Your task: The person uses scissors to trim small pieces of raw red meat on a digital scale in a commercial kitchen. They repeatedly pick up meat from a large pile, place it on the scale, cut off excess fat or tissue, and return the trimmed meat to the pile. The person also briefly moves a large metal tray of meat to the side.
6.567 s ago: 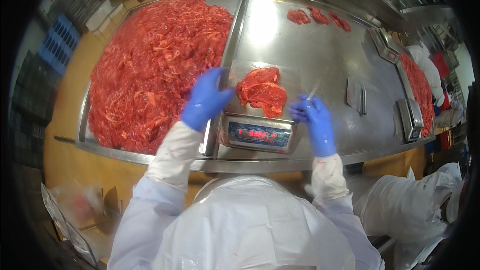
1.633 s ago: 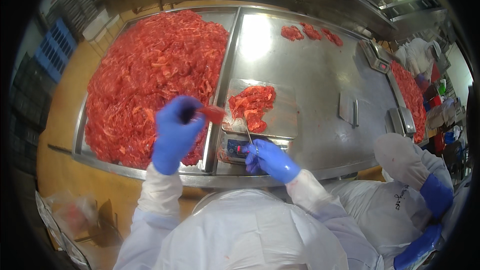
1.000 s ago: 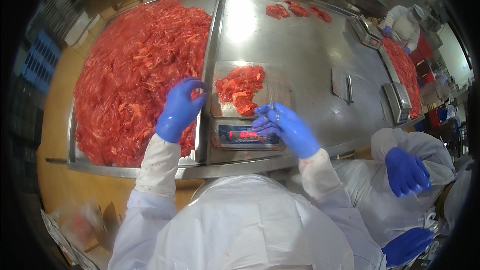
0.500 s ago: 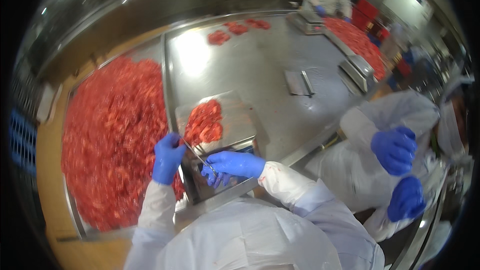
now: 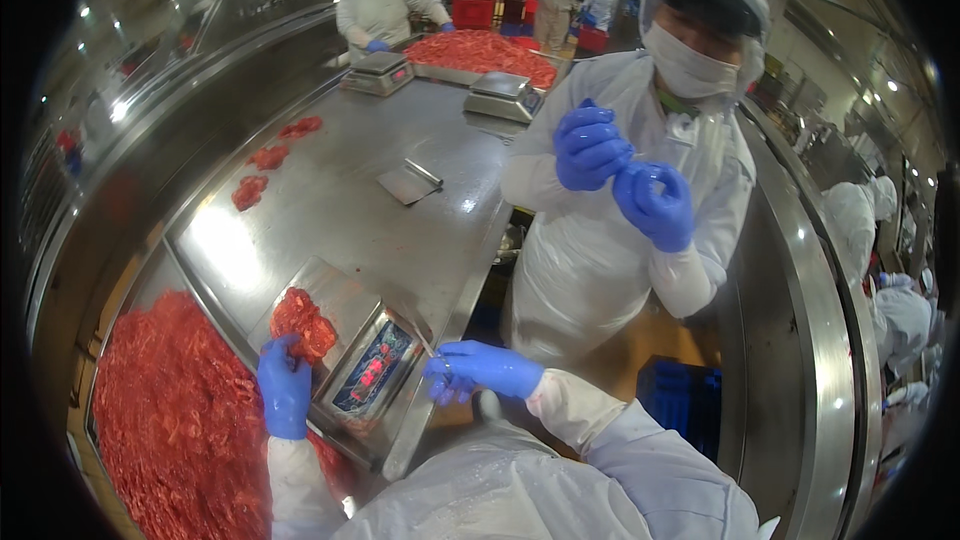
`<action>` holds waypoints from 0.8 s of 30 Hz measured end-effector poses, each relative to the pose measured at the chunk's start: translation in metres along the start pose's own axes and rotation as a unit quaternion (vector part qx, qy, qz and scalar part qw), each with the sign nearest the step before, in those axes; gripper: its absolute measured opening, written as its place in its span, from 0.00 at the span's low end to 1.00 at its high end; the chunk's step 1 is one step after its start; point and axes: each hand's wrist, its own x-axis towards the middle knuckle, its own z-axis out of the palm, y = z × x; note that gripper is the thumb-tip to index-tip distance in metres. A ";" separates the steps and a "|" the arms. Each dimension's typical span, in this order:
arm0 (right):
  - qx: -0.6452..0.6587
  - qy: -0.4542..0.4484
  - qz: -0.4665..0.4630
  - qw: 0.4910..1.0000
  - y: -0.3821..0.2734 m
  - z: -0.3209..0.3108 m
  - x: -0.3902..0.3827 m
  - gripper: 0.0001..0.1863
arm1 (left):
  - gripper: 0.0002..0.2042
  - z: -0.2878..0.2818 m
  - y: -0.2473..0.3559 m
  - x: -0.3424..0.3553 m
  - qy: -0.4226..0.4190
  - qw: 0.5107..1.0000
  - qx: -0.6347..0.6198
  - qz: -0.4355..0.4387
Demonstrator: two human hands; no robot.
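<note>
My left hand [image 5: 285, 390], in a blue glove, has its fingers curled against the near left edge of a portion of raw red meat [image 5: 306, 324]. That portion lies on the steel plate of a digital scale [image 5: 368, 365] with a lit red display. Just right of the scale, my right hand [image 5: 484, 370], also gloved in blue, is closed around a thin metal tool [image 5: 427, 344]. Its slim shank points up and left; the fingers hide the rest, so its exact kind cannot be told. At the lower left lies a big heap of raw meat [image 5: 180, 420].
A steel table [image 5: 330, 190] bears small meat portions [image 5: 268, 157], a metal scraper [image 5: 410, 182] and two more scales [image 5: 377, 72] [image 5: 503, 97]. A co-worker [image 5: 610, 230] stands close at right, gloved hands raised. Another person [image 5: 385, 5] works beside a far meat heap [image 5: 480, 52].
The view has swung right, bringing the co-worker fully in. My left hand has gone from the tool's tip to the meat on the scale. My right hand still holds the tool.
</note>
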 end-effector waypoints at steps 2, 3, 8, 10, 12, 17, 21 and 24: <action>0.030 0.042 -0.010 0.999 0.006 0.002 -0.017 0.24 | 0.13 0.001 -0.009 0.000 -0.011 0.999 0.019 0.031; 0.044 0.062 -0.014 0.997 0.008 0.003 -0.022 0.24 | 0.12 0.002 -0.011 0.000 -0.010 0.999 0.025 0.044; 0.031 0.068 -0.011 0.997 0.007 0.009 -0.024 0.20 | 0.08 0.004 0.001 -0.001 0.006 1.000 -0.017 0.019; 0.015 0.065 -0.025 0.997 0.008 0.015 -0.020 0.18 | 0.08 0.004 0.001 -0.002 0.006 0.999 -0.040 -0.008; -0.005 0.063 -0.054 0.997 0.006 0.021 -0.017 0.17 | 0.08 0.001 0.003 -0.003 0.001 0.998 -0.048 -0.029; 0.080 0.145 -0.169 0.972 -0.008 0.037 -0.017 0.14 | 0.08 -0.006 0.004 -0.007 0.022 0.997 -0.053 -0.044; 0.116 0.238 -0.312 0.913 -0.005 0.036 0.000 0.14 | 0.08 -0.007 0.010 -0.009 0.039 0.995 -0.070 -0.055; 0.057 0.303 -0.352 0.884 -0.001 0.031 0.014 0.13 | 0.09 -0.008 0.012 -0.009 0.052 0.995 -0.066 -0.053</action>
